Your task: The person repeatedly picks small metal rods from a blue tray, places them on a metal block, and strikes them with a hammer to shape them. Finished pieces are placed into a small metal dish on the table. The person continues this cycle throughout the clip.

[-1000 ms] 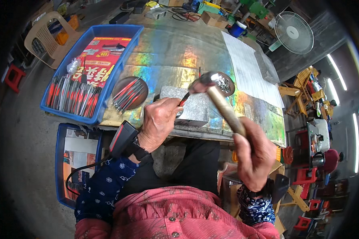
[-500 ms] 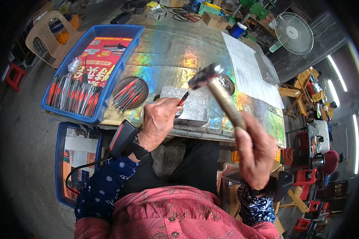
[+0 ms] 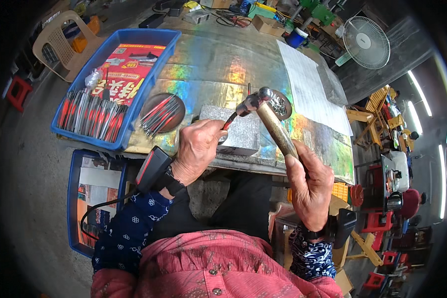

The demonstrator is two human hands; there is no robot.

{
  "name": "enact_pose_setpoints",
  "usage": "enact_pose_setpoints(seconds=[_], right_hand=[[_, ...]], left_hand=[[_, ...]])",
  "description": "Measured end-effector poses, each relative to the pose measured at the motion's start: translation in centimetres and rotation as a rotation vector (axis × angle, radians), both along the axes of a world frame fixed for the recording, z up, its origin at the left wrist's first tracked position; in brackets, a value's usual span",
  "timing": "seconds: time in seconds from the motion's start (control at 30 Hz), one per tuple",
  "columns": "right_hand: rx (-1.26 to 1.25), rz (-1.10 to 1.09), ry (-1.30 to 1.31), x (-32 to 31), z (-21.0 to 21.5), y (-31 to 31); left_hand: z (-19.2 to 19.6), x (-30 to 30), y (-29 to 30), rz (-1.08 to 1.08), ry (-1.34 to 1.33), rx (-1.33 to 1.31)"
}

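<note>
- Red-and-black strip [image 3: 229, 121]: sitting above the near-left part of the grey metal block [image 3: 244, 130], poking out of the left fingers; whether it's touching the block, can't tell from where I'm standing.
- Long axis: running slantwise, from the grip up and away to the person's right, free end pointing at the hammer [image 3: 275, 127].
- Strip relative to grip: lying just beyond the fingertips, on their right; rear part is hiding inside the hand.
- Left hand [image 3: 196, 151]: nearer of the two, pinching the strip between thumb and bent fingers, pressed together.
- Hammer: its head is hanging right at the strip's free end, overlapping it in view; contact or small gap, can't tell. Handle is slanting down to the right.
- Right hand [image 3: 310, 184]: wrapping the handle's lower end, fingers closed around it, thumb lying along it; farther from the strip, with the hammer bridging between.
- Left of the block: brown dish [image 3: 178, 120] holding similar strips; beyond it, blue tray [image 3: 85, 138] holding a packed row of them.
- Right, past the hammer head: second dish [image 3: 285, 116] holding small silvery bits.
- Everything but the hands and hammer is resting on the shiny-covered table [image 3: 208, 64].
</note>
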State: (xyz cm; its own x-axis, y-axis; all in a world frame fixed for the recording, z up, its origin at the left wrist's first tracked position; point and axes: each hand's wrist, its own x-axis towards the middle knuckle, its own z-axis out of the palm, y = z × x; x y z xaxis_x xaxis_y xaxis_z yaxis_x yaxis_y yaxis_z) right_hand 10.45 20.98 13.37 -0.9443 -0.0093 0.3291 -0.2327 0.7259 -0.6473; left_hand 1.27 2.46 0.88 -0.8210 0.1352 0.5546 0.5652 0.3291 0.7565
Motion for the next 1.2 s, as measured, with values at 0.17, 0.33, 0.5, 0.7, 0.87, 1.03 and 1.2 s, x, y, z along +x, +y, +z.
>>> enact_pose_setpoints(seconds=[0.17, 0.33, 0.5, 0.7, 0.87, 1.03, 1.2], right_hand=[[0.02, 0.01, 0.128, -0.6, -2.0, 0.5], [-0.003, -0.083, 0.095, -1.4, -5.7, 1.2], [0.281, -0.166, 0.197, -2.3, -9.2, 1.5], [0.403, -0.192, 0.24, -3.3, -12.4, 1.4], [0.358, -0.179, 0.141, -3.0, -13.6, 0.8], [0.217, -0.143, 0.052, -3.3, -13.2, 0.6], [0.008, -0.153, -0.052, -3.8, -12.9, 1.2]], left_hand=[[0.4, 0.1, -0.1, 0.01, -0.001, -0.016], [0.5, -0.5, -1.0, -0.062, -0.318, 0.348], [0.2, -1.3, -3.9, -0.203, -0.519, 0.576], [-0.2, -0.9, -6.4, -0.18, -0.591, 0.668], [-0.5, -0.9, -7.6, -0.038, -0.531, 0.559], [-0.1, -1.3, -9.9, 0.254, -0.185, -0.106], [-0.9, -2.5, -10.4, 0.375, 0.093, -0.757]])
